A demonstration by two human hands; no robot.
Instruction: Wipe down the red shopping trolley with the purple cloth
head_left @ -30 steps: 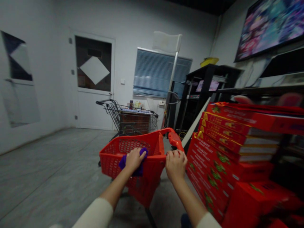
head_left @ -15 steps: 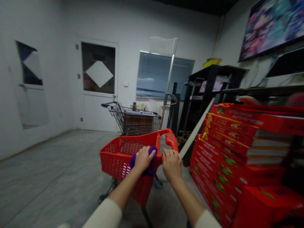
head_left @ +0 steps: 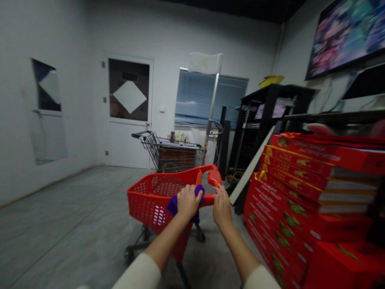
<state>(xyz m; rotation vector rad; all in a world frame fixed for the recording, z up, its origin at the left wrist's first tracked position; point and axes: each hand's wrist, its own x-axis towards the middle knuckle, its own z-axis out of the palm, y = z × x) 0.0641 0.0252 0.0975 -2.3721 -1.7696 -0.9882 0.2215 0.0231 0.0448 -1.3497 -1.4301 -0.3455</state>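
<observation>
A red plastic shopping cart (head_left: 144, 202) with perforated basket walls stands before me. My left hand (head_left: 189, 202) is closed over a bunched purple cloth (head_left: 173, 204) and presses it on the near side rim, close to the handle end. Part of the cloth hangs below my fingers. Further right, my right hand (head_left: 221, 204) grips the near corner of the cart's red handle (head_left: 214, 177), its fingers bent over the edge. The handle's underside and my right thumb are hidden.
Behind the red cart stands a black wire shopping cart (head_left: 177, 154) carrying a brown box and small bottles. Stacked red boxes (head_left: 279, 216) rise close on my right. A white board (head_left: 252, 166) leans by a black rack (head_left: 267, 108). A white door (head_left: 129, 140) is at the back.
My left hand has slid the purple cloth a little right along the rim, towards the handle. My right hand has shifted slightly right and up at the handle corner. The view has shifted slightly.
</observation>
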